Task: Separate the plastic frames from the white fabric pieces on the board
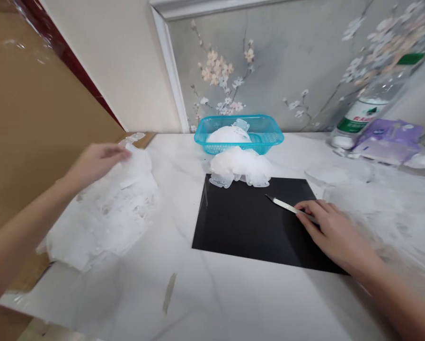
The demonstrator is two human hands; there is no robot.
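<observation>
My left hand [101, 162] is at the left, slightly blurred, fingers pressed together at the upper edge of a heap of thin white, partly see-through pieces [106, 213]. What it pinches is too smeared to make out. Between thumb and fingers my right hand [328, 227] grips a slim white pen-like tool [285, 204] with a dark pointed tip, slanting over a black rectangular board [248, 222]. On the board's far edge lies a fluffy white clump [239, 162] with clear plastic tabs. Just behind it stands a blue plastic basket [274, 137] with a white bundle [230, 135] inside.
At the back right, a green-capped bottle [365, 111] stands beside a purple packet [392, 139]. Clear plastic film [393, 213] spreads over the right side. Brown cardboard [38, 94] rises at the left, and a floral wall panel [279, 57] borders the white table [198, 293].
</observation>
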